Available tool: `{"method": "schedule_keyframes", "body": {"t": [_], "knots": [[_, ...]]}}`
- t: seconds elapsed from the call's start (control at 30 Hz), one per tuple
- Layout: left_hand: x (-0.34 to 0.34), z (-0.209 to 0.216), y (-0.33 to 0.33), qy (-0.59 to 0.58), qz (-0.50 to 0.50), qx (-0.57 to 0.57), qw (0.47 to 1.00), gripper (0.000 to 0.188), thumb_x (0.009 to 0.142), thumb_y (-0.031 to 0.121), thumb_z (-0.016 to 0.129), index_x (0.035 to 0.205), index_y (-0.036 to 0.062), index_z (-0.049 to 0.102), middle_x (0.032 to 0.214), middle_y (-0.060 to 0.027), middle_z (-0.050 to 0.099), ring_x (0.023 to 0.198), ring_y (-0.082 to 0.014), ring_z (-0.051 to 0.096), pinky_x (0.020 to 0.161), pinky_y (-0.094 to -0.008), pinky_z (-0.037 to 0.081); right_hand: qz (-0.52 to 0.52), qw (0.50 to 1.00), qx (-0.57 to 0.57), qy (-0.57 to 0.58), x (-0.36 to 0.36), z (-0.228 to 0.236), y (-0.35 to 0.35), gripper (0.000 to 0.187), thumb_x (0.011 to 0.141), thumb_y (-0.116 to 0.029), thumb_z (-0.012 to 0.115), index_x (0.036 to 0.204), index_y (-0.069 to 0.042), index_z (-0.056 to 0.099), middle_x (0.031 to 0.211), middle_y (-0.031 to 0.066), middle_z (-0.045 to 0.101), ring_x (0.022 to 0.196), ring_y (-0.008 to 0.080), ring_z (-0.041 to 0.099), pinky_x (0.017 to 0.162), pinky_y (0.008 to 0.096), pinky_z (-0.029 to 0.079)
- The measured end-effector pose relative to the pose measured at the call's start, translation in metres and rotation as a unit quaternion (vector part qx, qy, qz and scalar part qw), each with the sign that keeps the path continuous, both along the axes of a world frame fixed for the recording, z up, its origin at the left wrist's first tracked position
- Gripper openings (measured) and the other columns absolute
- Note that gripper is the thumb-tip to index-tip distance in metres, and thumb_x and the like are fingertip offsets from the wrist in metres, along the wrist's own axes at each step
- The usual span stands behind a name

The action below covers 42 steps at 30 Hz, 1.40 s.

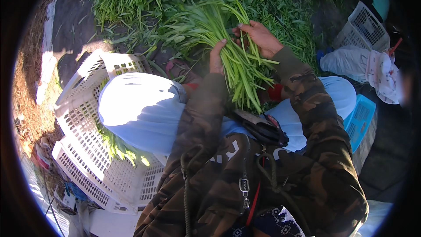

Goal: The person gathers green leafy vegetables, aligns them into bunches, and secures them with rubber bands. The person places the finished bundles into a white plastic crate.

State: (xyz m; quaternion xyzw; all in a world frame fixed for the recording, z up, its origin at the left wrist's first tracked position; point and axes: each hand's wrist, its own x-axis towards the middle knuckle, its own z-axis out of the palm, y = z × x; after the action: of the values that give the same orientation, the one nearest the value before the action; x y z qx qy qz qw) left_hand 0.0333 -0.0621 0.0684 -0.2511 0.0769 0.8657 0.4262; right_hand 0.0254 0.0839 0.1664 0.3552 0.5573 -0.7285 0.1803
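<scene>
A bunch of leafy greens [237, 68] with long pale green stems lies across my grip, its leaves pointing away and its cut ends toward my lap. My left hand [216, 57] is wrapped round the bunch from the left, thumb on top; its other fingers are hidden beneath. On the right side, my right hand [264, 39] is closed on a few stems of the same bunch, thumb and fingertips pressed together. Just beyond both hands spreads a large heap of the same greens [136, 0].
White plastic crates [81, 127] with some greens inside stand by my left knee. A blue basket [362, 116] sits past my right knee. Farther right are another person's light trouser leg [346, 63] and a grey crate [366, 26]. Dark sheeting [74, 8] covers the ground.
</scene>
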Motion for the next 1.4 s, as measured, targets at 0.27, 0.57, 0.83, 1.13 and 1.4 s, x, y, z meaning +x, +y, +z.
{"method": "schedule_keyframes", "body": {"t": [0.27, 0.57, 0.83, 1.13, 1.4], "knots": [[0.003, -0.035, 0.002, 0.02, -0.002, 0.186, 0.982, 0.031, 0.084, 0.022, 0.062, 0.101, -0.0017, 0.051, 0.09, -0.0092, 0.054, 0.087, -0.0209, 0.055, 0.086, -0.0335, 0.047, 0.105, 0.965, -0.002, 0.242, -0.023, 0.125, 0.062, 0.025, 0.102, -0.024, 0.043, 0.111, -0.001, 0.048, 0.08, -0.0012, 0.044, 0.062, 0.0043, 0.041, 0.056, 0.0233, 0.041], [0.016, -0.046, -0.005, 0.115, -0.04, -0.124, 0.985, 0.026, 0.083, 0.026, 0.065, 0.093, 0.0026, 0.061, 0.082, -0.0097, 0.064, 0.076, -0.0234, 0.063, 0.073, -0.0374, 0.053, 0.128, 0.963, 0.003, 0.238, -0.091, 0.202, 0.024, 0.025, 0.1, -0.021, 0.043, 0.119, -0.005, 0.045, 0.073, 0.0, 0.043, 0.052, 0.0049, 0.04, 0.039, 0.0166, 0.036], [0.021, -0.012, 0.004, 0.077, -0.061, -0.201, 0.975, 0.014, 0.086, 0.009, 0.058, 0.093, -0.0034, 0.056, 0.073, -0.0112, 0.06, 0.058, -0.0203, 0.06, 0.053, -0.0328, 0.052, 0.316, 0.927, 0.195, -0.057, 0.007, -0.036, -0.02, 0.025, 0.098, -0.022, 0.046, 0.113, -0.002, 0.045, 0.081, 0.0029, 0.051, 0.058, 0.0095, 0.049, 0.043, 0.0264, 0.042], [0.011, 0.007, 0.012, 0.105, -0.032, -0.182, 0.977, 0.018, 0.085, 0.005, 0.059, 0.1, -0.0043, 0.056, 0.074, -0.0141, 0.062, 0.057, -0.0255, 0.064, 0.047, -0.0359, 0.054, 0.401, 0.892, 0.176, -0.115, -0.004, -0.005, -0.011, 0.028, 0.1, -0.027, 0.037, 0.104, -0.003, 0.05, 0.074, 0.0052, 0.051, 0.055, 0.0145, 0.051, 0.044, 0.0305, 0.043], [0.017, -0.007, 0.014, 0.139, 0.02, -0.262, 0.955, 0.031, 0.084, 0.01, 0.064, 0.109, -0.0055, 0.056, 0.098, -0.0138, 0.062, 0.077, -0.0227, 0.064, 0.062, -0.0347, 0.054, 0.431, 0.847, 0.304, -0.068, -0.002, -0.023, -0.016, 0.039, 0.097, -0.024, 0.036, 0.107, 0.006, 0.058, 0.102, 0.0252, 0.058, 0.09, 0.0338, 0.06, 0.078, 0.0463, 0.048]]}}
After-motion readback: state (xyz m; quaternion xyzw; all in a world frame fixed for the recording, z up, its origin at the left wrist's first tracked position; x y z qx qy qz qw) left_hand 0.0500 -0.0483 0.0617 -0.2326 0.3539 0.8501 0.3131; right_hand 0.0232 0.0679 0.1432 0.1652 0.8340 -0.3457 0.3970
